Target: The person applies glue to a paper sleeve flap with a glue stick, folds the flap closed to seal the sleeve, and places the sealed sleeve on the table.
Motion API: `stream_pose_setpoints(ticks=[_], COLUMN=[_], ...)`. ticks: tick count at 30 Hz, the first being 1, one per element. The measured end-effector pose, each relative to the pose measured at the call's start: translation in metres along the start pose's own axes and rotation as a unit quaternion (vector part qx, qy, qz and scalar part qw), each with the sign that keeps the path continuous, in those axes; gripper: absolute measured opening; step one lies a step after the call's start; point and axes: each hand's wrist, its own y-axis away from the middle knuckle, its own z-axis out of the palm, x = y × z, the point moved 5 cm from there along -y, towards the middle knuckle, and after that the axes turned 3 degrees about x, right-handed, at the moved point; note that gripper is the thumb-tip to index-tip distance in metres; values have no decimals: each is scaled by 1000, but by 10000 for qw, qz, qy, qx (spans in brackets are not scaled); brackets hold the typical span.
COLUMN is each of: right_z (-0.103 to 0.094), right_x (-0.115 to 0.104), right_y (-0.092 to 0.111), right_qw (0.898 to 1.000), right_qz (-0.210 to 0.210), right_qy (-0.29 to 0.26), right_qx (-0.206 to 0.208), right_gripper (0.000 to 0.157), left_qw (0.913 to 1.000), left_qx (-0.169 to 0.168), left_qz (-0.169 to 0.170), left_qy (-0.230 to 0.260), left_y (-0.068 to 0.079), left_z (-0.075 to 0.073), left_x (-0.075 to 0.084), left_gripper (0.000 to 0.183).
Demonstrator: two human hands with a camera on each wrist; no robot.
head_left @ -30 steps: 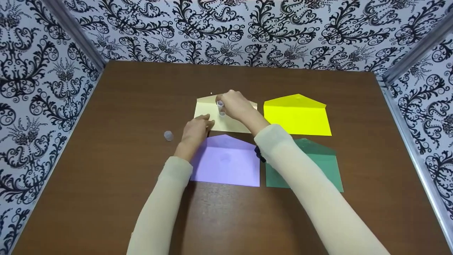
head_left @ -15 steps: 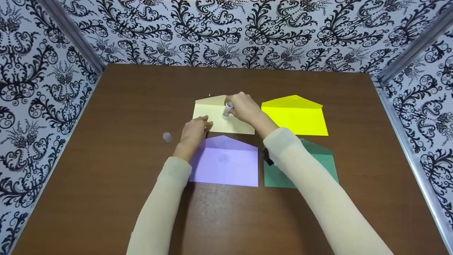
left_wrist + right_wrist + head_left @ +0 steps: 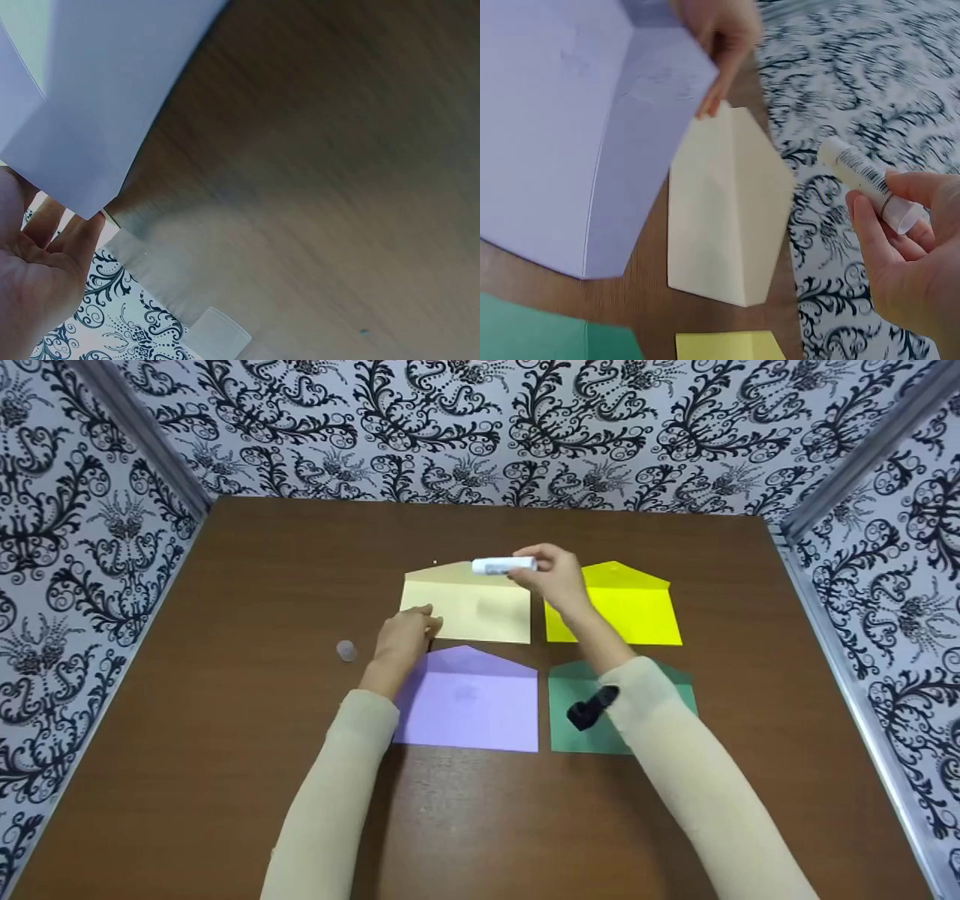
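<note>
My right hand (image 3: 555, 577) pinches a white glue stick (image 3: 499, 565) between thumb and fingers. The stick lies nearly level above the flap of a cream envelope (image 3: 495, 600), and its printed barcode label shows in the right wrist view. My left hand (image 3: 403, 639) touches the cream envelope's lower left corner with its fingertips. Below that envelope, a purple envelope (image 3: 469, 709) lies with its flap unfolded and a faint smudge on its body. The glue stick's translucent cap (image 3: 346, 651) sits on the table left of my left hand.
A yellow envelope (image 3: 630, 619) lies beside the cream one, and a green envelope (image 3: 570, 686) beside the purple, partly under my right forearm. All have their flaps spread. Patterned walls (image 3: 420, 427) border the brown table (image 3: 262, 577) at the back and sides.
My right hand has lifted the glue stick off the cream envelope's body, moved right and back, and tipped it from upright to level. The left hand stays at the corner.
</note>
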Motion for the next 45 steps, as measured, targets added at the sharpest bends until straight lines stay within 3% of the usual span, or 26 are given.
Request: stream_pose_setpoints(ticks=[3,8,13,19,25,31,36,45], right_z=[-13,-26,-19,-5,-9,-23,-33,-48], right_x=[4,12,20,28,34,35,36,34], right_y=[8,20,35,49,58,62,65,73], right_qw=[9900,9490,9161,8861,8711,8587,8590,8507], right_qz=[709,1374,1643,1815,1877,1835,1783,1736], right_qy=[-1217,-2835,-3651,-4246,-4505,-4754,-4769,-4939], right_qx=[-33,-71,-213,-401,-545,-542,-531,-469], right_gripper=[36,39,47,35,27,31,31,39], left_qw=[9999,9998,9982,9963,9969,9970,9949,9904], left_qx=[-43,-169,-80,51,48,196,199,-42], left_qz=[-22,-67,193,353,293,207,412,803], left_qy=[-151,-115,-557,-786,-733,-719,-896,-1123], left_y=[-1,-3,-5,-2,-3,-14,-25,-43], left_z=[-4,-6,-9,-10,-13,-21,-22,-21], left_x=[-1,-5,-9,-9,-3,8,20,40], left_gripper=[25,22,21,15,13,51,78,103])
